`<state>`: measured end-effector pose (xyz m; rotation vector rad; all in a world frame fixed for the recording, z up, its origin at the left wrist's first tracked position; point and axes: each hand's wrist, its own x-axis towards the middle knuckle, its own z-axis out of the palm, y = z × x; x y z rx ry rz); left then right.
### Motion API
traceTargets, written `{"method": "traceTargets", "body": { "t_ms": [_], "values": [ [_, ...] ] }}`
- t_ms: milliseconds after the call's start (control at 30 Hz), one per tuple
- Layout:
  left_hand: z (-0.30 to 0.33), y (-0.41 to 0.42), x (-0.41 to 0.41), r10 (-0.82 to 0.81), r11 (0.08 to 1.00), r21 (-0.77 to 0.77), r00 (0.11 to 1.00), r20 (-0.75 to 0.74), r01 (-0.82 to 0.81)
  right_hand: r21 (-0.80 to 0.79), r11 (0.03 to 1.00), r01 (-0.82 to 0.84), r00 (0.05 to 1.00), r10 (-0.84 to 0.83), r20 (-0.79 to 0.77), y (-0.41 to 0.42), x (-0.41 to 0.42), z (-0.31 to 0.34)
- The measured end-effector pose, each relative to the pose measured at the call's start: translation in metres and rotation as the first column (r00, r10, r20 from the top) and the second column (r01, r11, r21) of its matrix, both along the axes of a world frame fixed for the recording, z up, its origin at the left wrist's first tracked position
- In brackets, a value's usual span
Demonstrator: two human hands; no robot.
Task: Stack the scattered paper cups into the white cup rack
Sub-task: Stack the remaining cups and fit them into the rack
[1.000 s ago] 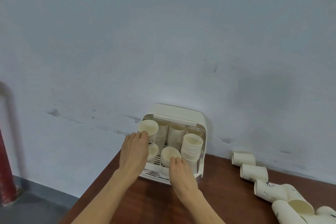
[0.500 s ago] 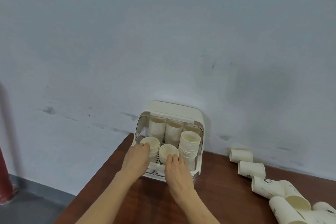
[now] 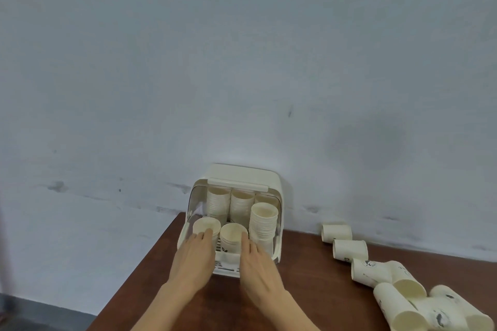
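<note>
A pale grey-blue wall point(image 3: 242, 62), scuffed with dark marks, fills most of your view, and a brown wooden counter point(image 3: 309, 290) runs along its foot. The white cup rack point(image 3: 243, 179) stands at the counter's far left corner, against the wall, its front open toward you. Inside it, cream paper cups sit mouth-up in nested columns: tall stacks at the back, another tall stack point(image 3: 263, 226) at the front on the 3 o'clock side, and two low ones in front.

Your left hand point(image 3: 192, 260) reaches in with its fingers lying nearly straight on the rim of the front left cup point(image 3: 205, 226); the grip looks relaxed rather than pinching. Your right hand point(image 3: 258, 269) lies flat beside it, fingers extended, fingertips touching the 3 o'clock side of the front middle cup point(image 3: 232, 236), which shows a small dark leaf print low on its wall.

Toward 4 o'clock from the rack, well apart from it, the scattered cups point(image 3: 390, 274) lie on their sides in a loose line that ends in a heap at the frame's lower right corner. Several show dark printed marks.
</note>
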<state>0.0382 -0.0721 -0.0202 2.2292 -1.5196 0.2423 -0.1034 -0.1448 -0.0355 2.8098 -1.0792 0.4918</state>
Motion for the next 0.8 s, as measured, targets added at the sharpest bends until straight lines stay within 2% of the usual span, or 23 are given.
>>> {"method": "traceTargets", "body": {
  "t_ms": [133,333,533,667,800],
  "values": [
    [0.003,0.013,-0.026,-0.079,0.996,-0.038,0.992,-0.097,0.075,0.01,0.999,0.044,0.993,-0.045,0.106,0.007,-0.036,-0.004],
    [0.007,0.012,-0.074,-0.208,0.977,-0.079,0.971,-0.116,0.2,0.037,0.988,0.151,0.972,-0.155,0.175,0.01,-0.095,0.007],
    [0.008,-0.015,-0.127,-0.347,0.936,-0.106,0.929,-0.127,0.335,0.136,0.955,0.263,0.923,-0.29,0.254,-0.001,-0.142,0.015],
    [0.007,-0.042,-0.157,-0.384,0.921,-0.143,0.906,-0.181,0.362,0.206,0.924,0.323,0.869,-0.376,0.321,-0.017,-0.162,0.018],
    [-0.004,-0.073,-0.178,-0.423,0.905,-0.137,0.89,-0.172,0.404,0.253,0.903,0.347,0.843,-0.419,0.338,-0.034,-0.174,0.022]
  ]
}}
